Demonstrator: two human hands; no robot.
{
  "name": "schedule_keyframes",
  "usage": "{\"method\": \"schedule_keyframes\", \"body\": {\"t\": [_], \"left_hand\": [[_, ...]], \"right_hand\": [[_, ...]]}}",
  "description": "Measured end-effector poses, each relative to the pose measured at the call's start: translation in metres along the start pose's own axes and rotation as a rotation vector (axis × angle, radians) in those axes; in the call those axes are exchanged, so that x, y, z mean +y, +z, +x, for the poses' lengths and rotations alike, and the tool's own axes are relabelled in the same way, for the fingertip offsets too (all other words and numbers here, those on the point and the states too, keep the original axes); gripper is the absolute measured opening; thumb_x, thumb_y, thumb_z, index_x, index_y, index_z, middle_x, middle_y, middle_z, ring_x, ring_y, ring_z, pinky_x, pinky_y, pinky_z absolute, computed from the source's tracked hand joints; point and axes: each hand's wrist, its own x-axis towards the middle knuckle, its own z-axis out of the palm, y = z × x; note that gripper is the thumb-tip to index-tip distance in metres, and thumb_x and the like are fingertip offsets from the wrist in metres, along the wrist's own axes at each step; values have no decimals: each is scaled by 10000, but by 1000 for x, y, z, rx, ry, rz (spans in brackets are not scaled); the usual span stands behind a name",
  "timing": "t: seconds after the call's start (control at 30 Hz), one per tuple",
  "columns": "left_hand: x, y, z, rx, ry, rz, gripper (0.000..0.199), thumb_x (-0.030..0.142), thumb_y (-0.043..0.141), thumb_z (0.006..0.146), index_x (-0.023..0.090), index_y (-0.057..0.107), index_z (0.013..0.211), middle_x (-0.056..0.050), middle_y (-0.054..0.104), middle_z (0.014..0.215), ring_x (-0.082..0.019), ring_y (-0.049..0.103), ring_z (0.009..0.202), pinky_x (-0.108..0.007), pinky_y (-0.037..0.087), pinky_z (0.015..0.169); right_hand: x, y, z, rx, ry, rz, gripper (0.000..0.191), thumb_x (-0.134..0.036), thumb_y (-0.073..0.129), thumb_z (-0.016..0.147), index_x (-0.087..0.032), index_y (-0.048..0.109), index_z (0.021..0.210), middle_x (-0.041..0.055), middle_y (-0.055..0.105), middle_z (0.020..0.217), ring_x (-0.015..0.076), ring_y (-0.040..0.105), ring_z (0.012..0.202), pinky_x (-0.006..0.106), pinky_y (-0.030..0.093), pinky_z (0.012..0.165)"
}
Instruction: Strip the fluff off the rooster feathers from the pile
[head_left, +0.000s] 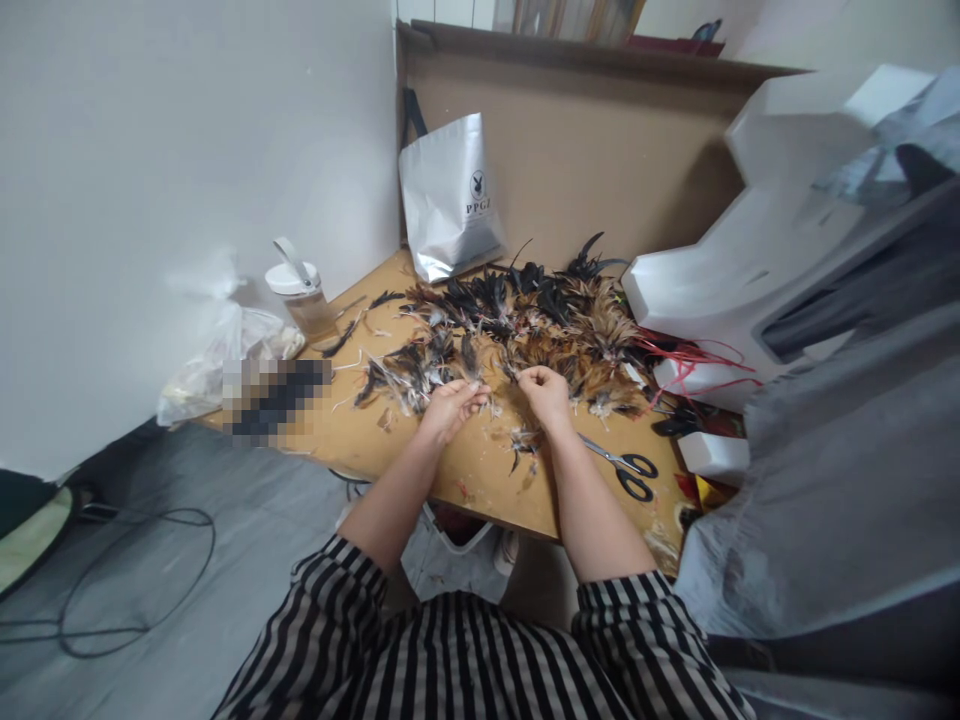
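Observation:
Bunches of black and brown feathers (536, 300) lie in rows across the wooden table (352, 420). My left hand (454, 408) is at the front of the rows, its fingers pinched on a small feather tuft (471, 358) that points up and away. To its right, my right hand (544, 392) is closed, thumb and index finger together at a dark feather tip (511, 360). The two hands are apart. Loose feather bits (523, 442) lie on the table between my forearms. Scissors with black handles (626, 468) rest open beside my right forearm.
At the back stands a silver bag (450, 200). A lidded cup (304, 300) and a plastic bag (225, 360) are on the left. Red ties (697, 360), white foam pieces (716, 455) and grey cloth (847, 480) lie at the right. A cardboard panel (600, 150) rises behind.

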Motion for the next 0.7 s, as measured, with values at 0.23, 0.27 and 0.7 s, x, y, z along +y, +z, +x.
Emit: {"method": "schedule_keyframes", "body": {"t": [0.23, 0.27, 0.7], "left_hand": [[0, 2, -6, -128, -84, 0, 147, 183, 657, 669, 88, 590, 759, -127, 655, 937, -90, 619, 667, -144, 426, 519], [1, 2, -6, -130, -86, 0, 147, 183, 656, 670, 88, 591, 760, -129, 652, 947, -94, 621, 675, -147, 427, 521], [7, 6, -6, -65, 120, -73, 170, 181, 657, 652, 108, 643, 805, -98, 624, 1018, -80, 589, 733, -182, 434, 629]], "right_hand": [[-22, 7, -17, 15, -210, -112, 179, -321, 481, 723, -174, 563, 661, -2, 520, 600, 117, 456, 574, 232, 372, 583], [-23, 7, -18, 7, -238, -147, 174, -310, 476, 729, -177, 561, 654, 3, 524, 613, 123, 464, 595, 238, 376, 605], [-27, 8, -23, -51, -345, -253, 152, -266, 467, 747, -184, 528, 635, 10, 508, 640, 126, 450, 613, 235, 348, 625]]}}
